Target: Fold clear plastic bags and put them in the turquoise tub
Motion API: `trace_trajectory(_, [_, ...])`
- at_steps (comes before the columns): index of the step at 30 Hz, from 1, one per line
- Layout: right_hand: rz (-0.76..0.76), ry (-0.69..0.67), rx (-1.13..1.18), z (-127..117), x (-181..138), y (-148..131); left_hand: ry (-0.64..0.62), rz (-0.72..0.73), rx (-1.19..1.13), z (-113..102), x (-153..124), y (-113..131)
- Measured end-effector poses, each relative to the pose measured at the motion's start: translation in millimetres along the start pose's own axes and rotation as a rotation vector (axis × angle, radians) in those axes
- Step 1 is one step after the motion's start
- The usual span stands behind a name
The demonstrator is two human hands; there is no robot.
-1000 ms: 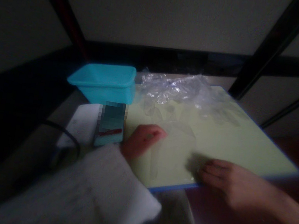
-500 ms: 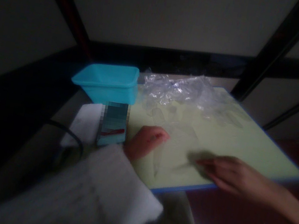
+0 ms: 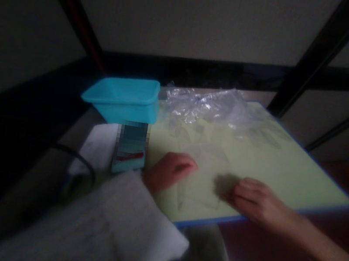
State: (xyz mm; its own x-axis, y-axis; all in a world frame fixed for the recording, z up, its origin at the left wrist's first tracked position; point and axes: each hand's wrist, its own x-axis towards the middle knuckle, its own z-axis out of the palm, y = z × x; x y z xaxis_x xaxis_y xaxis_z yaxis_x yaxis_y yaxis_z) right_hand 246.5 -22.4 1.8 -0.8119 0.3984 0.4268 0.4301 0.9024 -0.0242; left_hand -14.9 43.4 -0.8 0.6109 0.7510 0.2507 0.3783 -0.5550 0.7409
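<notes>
A clear, flat plastic bag (image 3: 204,181) lies on the pale yellow tabletop (image 3: 286,174), its outline faint in the dim light. At its left side, my left hand (image 3: 171,170) is closed, thumb and fingers pinched at the plastic's edge. My right hand (image 3: 254,200) hovers just past the bag's right side, near the table's front edge, its fingers curled together and pointing left. Blur and shadow hide whatever may be between those fingertips. Beyond the hands, crumpled clear plastic (image 3: 211,105) is heaped along the back of the table.
A turquoise plastic bin (image 3: 126,98) stands at the back left. In front of it is a device with a pixelated upper part (image 3: 130,154), beside a white pad (image 3: 97,145). A dark cable (image 3: 78,155) curves at the left. Blue edging (image 3: 213,221) borders the tabletop.
My right hand has drawn its fingers in and turned slightly, staying near the front edge. My left hand is a little lower in view, still pinched at the bag's left side.
</notes>
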Motion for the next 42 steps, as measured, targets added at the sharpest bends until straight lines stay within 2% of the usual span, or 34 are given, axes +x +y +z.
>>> trace_trajectory(3, [0.109, 0.027, 0.081, 0.8, 7.6, 0.6, -0.035, 0.012, -0.014, 0.3, 0.0, 0.7])
trace_trajectory(6, [0.248, 0.012, 0.274, -3.7, 15.7, 3.3, -0.067, -0.02, -0.024, -0.1, 0.3, 2.4])
trace_trajectory(13, [0.718, 0.018, 0.808, -5.9, 38.6, 21.7, -0.109, -0.145, -0.19, -0.8, -1.3, -0.6])
trace_trajectory(18, [0.834, 0.12, 1.08, 2.6, 50.9, 38.4, -0.094, -0.245, -0.481, -0.4, -1.4, -9.5])
trace_trajectory(21, [0.871, 0.146, 1.105, 4.9, 52.1, 41.6, -0.017, -0.26, -0.388, -2.5, -0.8, -9.2])
trace_trajectory(25, [0.859, 0.139, 1.021, 2.9, 44.4, 33.8, 0.083, -0.209, -0.037, -8.2, -2.2, -1.3])
trace_trajectory(28, [0.77, 0.111, 0.858, -1.4, 35.0, 23.1, 0.155, -0.211, 0.065, -10.5, -5.9, 6.6])
trace_trajectory(34, [0.591, 0.119, 0.58, -5.6, 20.7, 9.7, 0.247, -0.27, -0.058, 4.4, -15.2, 16.8])
trace_trajectory(38, [0.519, 0.103, 0.531, -2.7, 13.9, 8.4, 0.285, -0.265, -0.124, 15.7, -16.5, 19.3])
trace_trajectory(42, [0.397, 0.088, 0.474, -1.2, 7.8, 5.4, 0.268, -0.249, -0.178, 18.5, -23.6, 23.3])
